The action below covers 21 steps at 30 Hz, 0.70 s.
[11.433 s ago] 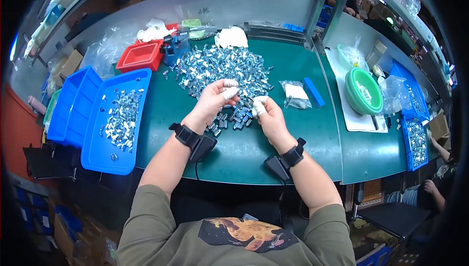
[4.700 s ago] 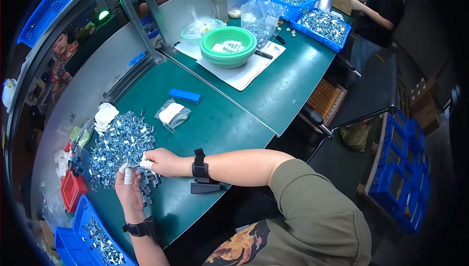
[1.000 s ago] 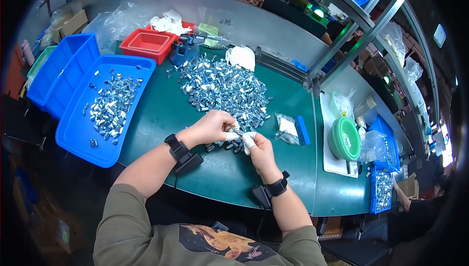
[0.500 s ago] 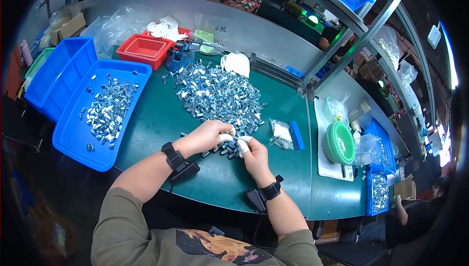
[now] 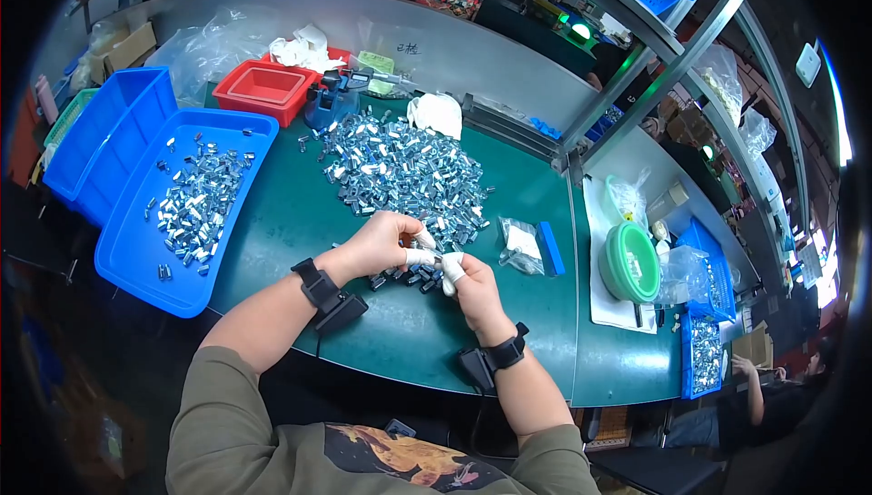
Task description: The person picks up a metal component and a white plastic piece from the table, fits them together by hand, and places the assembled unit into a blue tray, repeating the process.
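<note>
My left hand (image 5: pixel 381 246) and my right hand (image 5: pixel 475 290) meet over the near edge of a big heap of small shiny metal parts (image 5: pixel 400 166). White covers wrap several fingertips on both hands. The fingers of each are pinched together, and between them a small metal part (image 5: pixel 438 261) shows only in part. Just beneath lie several darker-looking parts (image 5: pixel 420 277), apart from the main heap. To the left, a blue tray (image 5: pixel 123 254) holds a looser spread of similar metal parts (image 5: pixel 202 209).
Behind the heap are a red bin (image 5: pixel 263 91), a blue micrometer stand (image 5: pixel 331 104) and a white cloth (image 5: pixel 436 115). Right of my hands lies a plastic bag (image 5: pixel 520 245) beside a blue strip (image 5: pixel 549 248). Green bowls (image 5: pixel 613 268) stand farther right, near a metal shelf post (image 5: pixel 627 86).
My left hand has shifted slightly up and its fingers have changed their grip near the part. My right hand stays nearly in place. A person at far right has raised a hand.
</note>
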### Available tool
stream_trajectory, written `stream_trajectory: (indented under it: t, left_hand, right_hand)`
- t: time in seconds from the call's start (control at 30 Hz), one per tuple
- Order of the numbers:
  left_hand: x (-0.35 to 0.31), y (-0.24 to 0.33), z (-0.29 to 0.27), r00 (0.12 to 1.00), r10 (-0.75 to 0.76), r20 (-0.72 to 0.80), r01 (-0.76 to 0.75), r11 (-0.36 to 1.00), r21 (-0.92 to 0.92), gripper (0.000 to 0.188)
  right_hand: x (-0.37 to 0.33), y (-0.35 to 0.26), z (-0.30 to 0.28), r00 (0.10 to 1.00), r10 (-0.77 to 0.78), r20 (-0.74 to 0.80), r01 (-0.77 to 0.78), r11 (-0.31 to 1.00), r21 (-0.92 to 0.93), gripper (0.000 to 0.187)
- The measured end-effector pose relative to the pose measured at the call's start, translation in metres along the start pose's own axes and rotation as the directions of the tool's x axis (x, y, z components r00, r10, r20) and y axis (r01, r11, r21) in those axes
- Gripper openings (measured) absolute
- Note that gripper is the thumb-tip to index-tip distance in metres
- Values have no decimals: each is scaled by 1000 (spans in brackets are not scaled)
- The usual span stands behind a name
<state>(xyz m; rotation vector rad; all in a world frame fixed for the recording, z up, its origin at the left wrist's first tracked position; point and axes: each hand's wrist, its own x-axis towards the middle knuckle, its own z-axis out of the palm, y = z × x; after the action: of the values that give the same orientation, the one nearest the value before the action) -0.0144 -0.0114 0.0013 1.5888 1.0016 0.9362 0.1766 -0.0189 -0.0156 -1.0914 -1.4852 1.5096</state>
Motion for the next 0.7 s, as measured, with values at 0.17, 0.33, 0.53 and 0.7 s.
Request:
stream_trajectory:
  t: [0.17, 0.33, 0.53, 0.7]
  left_hand:
    - [-1, -7, 7, 963, 269, 29, -270, 950, 159, 17]
    - [-1, -2, 8, 997, -11, -83, 10, 1000, -8, 17]
    - [1, -1, 8, 999, -26, -25, 21, 980, -199, 19]
    - [0, 1, 6, 996, 6, 87, 20, 955, -295, 20]
  right_hand:
    - [-4, -7, 3, 956, 265, 130, -288, 932, 220, 17]
    - [-2, -8, 14, 996, 90, -27, -81, 967, 242, 16]
    - [2, 7, 1, 994, 46, 103, -61, 987, 149, 19]
    - [-1, -1, 2, 951, 148, 272, -239, 910, 340, 21]
